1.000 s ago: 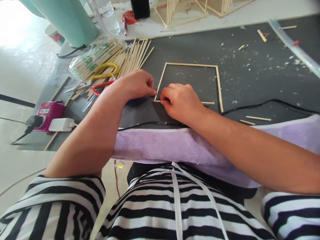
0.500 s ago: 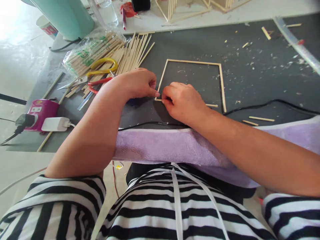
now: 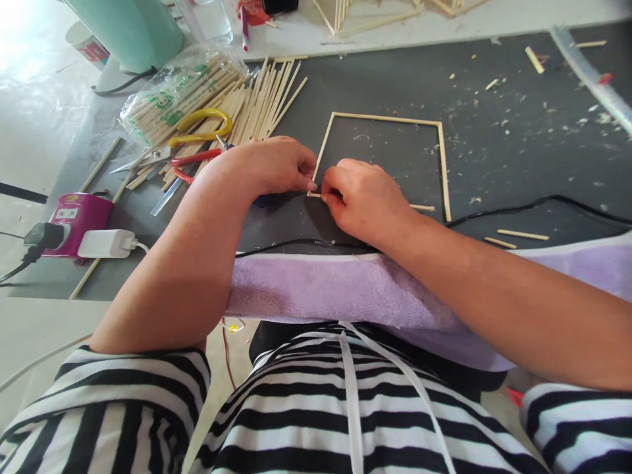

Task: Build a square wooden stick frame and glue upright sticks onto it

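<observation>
Right hand (image 3: 364, 192): fingers grasp the near stick (image 3: 422, 207) of the wooden frame (image 3: 388, 118) on the tabletop (image 3: 395, 155). Left hand (image 3: 289, 164): fingers at the near-left corner (image 3: 310, 193); grip cannot be determined.

a white charger (image 3: 106, 243) adjoins a magenta adapter (image 3: 89, 214), with perhaps a teal jug (image 3: 135, 33) beyond.

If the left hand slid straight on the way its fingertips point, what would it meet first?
Probably the left stick of the frame, which its fingertips seem to touch; just past that, the right hand. Depth is unclear.
</observation>
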The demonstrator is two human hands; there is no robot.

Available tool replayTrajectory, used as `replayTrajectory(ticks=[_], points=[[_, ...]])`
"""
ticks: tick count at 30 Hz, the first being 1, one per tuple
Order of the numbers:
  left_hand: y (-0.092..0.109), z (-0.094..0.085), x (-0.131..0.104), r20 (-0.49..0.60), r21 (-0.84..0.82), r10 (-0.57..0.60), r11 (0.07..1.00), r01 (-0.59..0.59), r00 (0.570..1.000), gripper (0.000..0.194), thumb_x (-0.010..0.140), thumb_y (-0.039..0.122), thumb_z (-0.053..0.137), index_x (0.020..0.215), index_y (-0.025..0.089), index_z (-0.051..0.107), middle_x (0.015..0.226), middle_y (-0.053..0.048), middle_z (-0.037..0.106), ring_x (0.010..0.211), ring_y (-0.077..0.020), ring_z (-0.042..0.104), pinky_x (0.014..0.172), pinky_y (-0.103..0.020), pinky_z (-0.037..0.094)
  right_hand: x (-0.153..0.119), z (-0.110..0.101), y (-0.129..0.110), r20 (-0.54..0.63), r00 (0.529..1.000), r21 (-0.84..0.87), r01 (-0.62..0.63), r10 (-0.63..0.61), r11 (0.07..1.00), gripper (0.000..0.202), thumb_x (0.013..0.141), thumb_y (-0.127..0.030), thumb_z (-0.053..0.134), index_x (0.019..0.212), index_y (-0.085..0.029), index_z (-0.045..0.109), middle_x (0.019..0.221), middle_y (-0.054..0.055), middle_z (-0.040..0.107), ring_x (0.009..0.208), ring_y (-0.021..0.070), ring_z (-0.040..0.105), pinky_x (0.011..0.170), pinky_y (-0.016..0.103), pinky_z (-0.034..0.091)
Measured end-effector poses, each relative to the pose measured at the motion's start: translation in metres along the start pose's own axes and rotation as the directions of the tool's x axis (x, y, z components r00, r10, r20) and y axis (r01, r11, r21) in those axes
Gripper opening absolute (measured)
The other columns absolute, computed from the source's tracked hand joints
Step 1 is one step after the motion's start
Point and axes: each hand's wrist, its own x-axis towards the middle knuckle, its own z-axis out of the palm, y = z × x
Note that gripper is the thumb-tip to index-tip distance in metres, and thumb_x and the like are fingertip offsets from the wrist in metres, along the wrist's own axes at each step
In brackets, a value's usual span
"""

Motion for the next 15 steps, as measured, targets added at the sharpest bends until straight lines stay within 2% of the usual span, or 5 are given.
replayTrajectory(ticks=[8, 15], points=[[-0.0026, 0.0001, 0.0009, 0.013, 0.009, 0.029, 1.000, -0.029, 1.000, 0.028, 0.077, 0.038, 0.059, 0.095, 0.023, 0.075, 0.070, -0.002, 0.066, 0.082, -0.0214, 0.062, 0.072, -0.029, 0.039, 0.0006, -0.0010, 0.0001, 0.023, 1.000, 0.003, -0.018, 0.018, 1.000, 0.022, 0.095, -0.017, 0.044, 0.094, -0.018, 0.066, 0.093, 0.010, 0.064, 0.089, 0.0250, 0.057, 0.076, 0.037, 0.039], [0.0031, -0.0008, -0.0035, -0.001, 0.015, 0.014, 1.000, -0.014, 1.000, 0.026, 0.081, 0.037, 0.057, 0.095, 0.024, 0.075, 0.075, 0.000, 0.070, 0.083, -0.0201, 0.058, 0.072, -0.031, 0.037, 0.0016, -0.0002, 0.0008, 0.023, 1.000, 0.014, -0.015, 0.014, 1.000, 0.019, 0.094, -0.018, 0.047, 0.095, -0.018, 0.066, 0.094, 0.010, 0.064, 0.090, 0.0257, 0.057, 0.077, 0.037, 0.039]])
